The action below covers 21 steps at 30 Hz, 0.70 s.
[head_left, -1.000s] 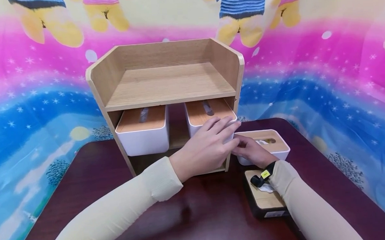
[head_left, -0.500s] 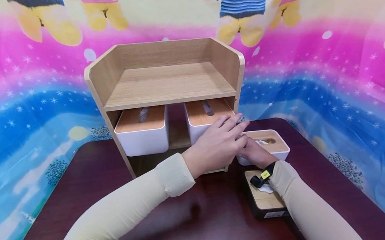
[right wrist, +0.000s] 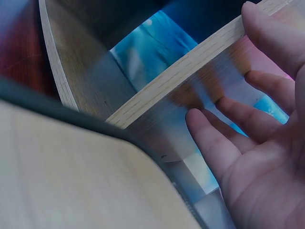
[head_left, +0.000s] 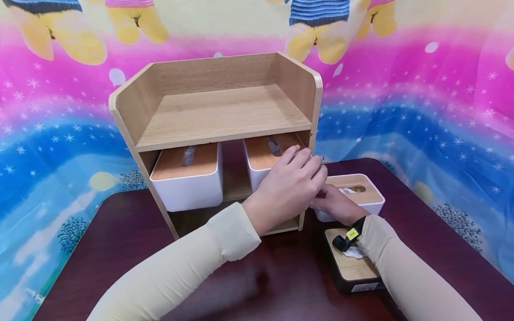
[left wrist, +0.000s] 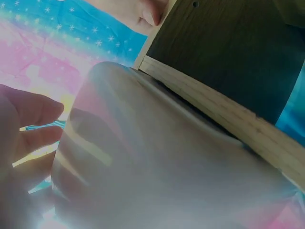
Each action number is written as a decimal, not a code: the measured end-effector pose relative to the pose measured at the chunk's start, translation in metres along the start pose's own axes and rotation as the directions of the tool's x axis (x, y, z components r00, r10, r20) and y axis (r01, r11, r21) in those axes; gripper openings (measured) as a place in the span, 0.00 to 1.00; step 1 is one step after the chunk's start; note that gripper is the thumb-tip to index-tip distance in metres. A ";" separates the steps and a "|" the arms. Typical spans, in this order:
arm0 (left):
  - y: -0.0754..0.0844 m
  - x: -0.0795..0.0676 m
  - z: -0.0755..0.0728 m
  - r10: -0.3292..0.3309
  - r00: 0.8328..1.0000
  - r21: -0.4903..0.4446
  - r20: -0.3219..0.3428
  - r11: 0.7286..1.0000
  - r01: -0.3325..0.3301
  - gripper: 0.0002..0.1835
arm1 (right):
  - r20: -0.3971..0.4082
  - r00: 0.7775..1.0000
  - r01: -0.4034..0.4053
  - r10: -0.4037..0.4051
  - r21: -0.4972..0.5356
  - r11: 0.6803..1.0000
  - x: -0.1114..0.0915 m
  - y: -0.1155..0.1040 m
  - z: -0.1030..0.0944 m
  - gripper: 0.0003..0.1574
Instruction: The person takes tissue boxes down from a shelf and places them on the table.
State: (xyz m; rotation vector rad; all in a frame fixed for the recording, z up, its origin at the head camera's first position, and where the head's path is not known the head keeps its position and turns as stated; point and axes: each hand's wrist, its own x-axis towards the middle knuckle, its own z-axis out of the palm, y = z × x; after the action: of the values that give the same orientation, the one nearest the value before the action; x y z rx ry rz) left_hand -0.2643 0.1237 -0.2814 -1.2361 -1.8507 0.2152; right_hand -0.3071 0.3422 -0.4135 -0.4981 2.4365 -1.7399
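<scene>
At the front right corner of a white tissue box [head_left: 257, 177] with a wood-look lid, my left hand [head_left: 286, 185] rests with its fingers bent over the top edge. The left wrist view has the shiny wall of this box [left wrist: 157, 157] filling the middle, with the fingertips [left wrist: 55, 112] right at its edge. My right hand [head_left: 338, 205] touches the right side panel of a wooden shelf unit [head_left: 220, 114]. In the right wrist view, the fingers [right wrist: 205, 129] lie spread against the panel, with the thumb at its front edge.
A second white tissue box [head_left: 187, 190] sits in the shelf's left side, jutting forward. Another white box [head_left: 372, 189] stands right of the shelf on the dark table [head_left: 245, 295]. A black tissue box [head_left: 352, 266] lies under my right wrist. A patterned curtain hangs behind.
My left hand slid right along the box's front, then its fingers bent back over the box's corner. My right hand has stayed at the side panel.
</scene>
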 end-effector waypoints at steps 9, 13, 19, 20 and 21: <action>0.000 -0.006 0.003 -0.002 0.998 -0.001 -0.060 1.000 0.002 0.17 | -0.014 1.000 0.005 -0.005 -0.015 1.000 0.000 -0.002 0.002 0.28; 0.001 -0.009 0.002 0.000 0.997 -0.006 -0.071 1.000 -0.001 0.18 | -0.009 1.000 0.028 -0.028 -0.004 1.000 -0.001 0.000 0.001 0.29; -0.001 -0.015 -0.001 -0.010 0.997 0.014 -0.074 1.000 0.011 0.17 | 0.019 0.997 0.072 -0.072 0.034 0.997 0.000 0.002 0.000 0.27; -0.001 -0.016 -0.002 -0.014 0.997 0.018 -0.077 1.000 0.015 0.17 | 0.029 0.997 0.076 -0.077 0.047 0.996 0.000 0.002 0.000 0.27; -0.002 -0.018 -0.003 -0.018 0.997 0.022 -0.082 1.000 0.020 0.17 | 0.038 0.996 0.082 -0.084 0.061 0.995 0.001 0.002 0.001 0.28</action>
State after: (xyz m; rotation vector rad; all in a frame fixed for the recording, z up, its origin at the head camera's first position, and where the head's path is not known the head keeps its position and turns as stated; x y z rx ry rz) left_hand -0.2613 0.1076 -0.2889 -1.1939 -1.7844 0.1730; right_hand -0.3079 0.3421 -0.4155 -0.6305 2.3615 -1.8090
